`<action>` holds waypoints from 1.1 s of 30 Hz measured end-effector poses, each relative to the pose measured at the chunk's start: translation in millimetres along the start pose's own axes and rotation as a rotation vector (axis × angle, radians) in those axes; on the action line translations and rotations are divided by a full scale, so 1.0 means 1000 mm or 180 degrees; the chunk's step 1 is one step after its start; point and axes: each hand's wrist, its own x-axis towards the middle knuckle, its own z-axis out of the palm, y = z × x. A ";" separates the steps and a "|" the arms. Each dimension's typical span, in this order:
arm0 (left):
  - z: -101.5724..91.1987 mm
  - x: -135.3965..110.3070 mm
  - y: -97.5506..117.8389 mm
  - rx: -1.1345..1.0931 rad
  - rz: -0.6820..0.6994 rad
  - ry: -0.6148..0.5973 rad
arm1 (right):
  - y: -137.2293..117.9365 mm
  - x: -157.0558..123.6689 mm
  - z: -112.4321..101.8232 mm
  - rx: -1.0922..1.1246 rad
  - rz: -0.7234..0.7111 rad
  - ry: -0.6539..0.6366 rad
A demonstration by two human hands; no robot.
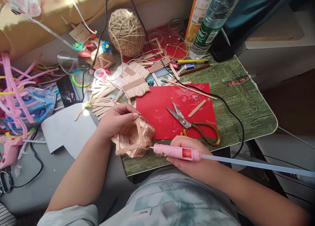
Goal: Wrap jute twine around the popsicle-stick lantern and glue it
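Note:
My left hand [120, 119] grips a small box built of stacked popsicle sticks [134, 137], tilted so that its hollow faces up. Twine [140, 134] runs across and along the edges of this box. In my right hand [189, 154] is a pink hot glue gun [176, 152], its tip at the lower right corner of the box. A long clear glue stick [246, 163] sticks out of the gun's back end. Beyond my right hand, scissors [183, 121] with bronze handles lie part open on a red sheet [157, 104].
A ball of twine [126, 32] and loose popsicle sticks [103, 101] lie at the back. A water bottle [209, 26] stands at the far right of the green table [253, 114]. One black cord [231, 111] crosses the table. Pink pipe cleaners [14, 85] crowd the left.

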 end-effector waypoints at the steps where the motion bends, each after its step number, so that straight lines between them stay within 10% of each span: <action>1: 0.000 0.000 0.000 -0.0014 0.0007 -0.0017 | 0.001 0.000 0.000 0.0003 -0.0046 -0.0014; 33: -0.003 0.001 -0.007 -0.0141 0.0063 -0.0162 | 0.007 0.002 0.002 -0.0266 0.0061 0.0091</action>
